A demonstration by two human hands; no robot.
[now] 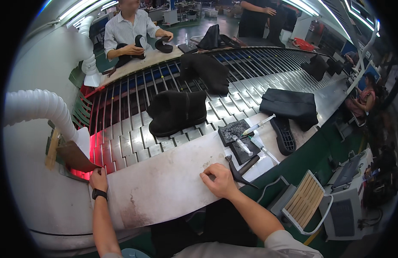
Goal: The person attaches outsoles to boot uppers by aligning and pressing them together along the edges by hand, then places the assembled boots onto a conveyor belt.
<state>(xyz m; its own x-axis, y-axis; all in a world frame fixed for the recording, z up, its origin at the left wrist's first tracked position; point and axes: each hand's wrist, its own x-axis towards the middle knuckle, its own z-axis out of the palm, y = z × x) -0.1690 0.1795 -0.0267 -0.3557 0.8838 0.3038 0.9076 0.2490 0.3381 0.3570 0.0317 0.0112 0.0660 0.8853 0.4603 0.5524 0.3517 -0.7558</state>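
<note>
My left hand (99, 179), a dark watch on its wrist, rests at the left end of the pale worktable (164, 189). Its fingers are curled together beside the lower corner of a brown flap (76, 155); I see nothing held. Loosely closed, my right hand (221, 180) lies on the table's front part, near a hammer (236, 171); its palm side is hidden. Beyond the hammer are dark pads (233, 130) and several syringes (260, 124). A black boot upper (289, 105) and a black sole (283, 135) lie at the right.
Black boots (179, 112) stand on the metal slat conveyor (134, 133) ahead. Red light glows at its left opening, below a white duct hose (42, 109). Across it, a person (132, 32) holds dark shoe parts. A wooden-slat seat (304, 200) is at the right.
</note>
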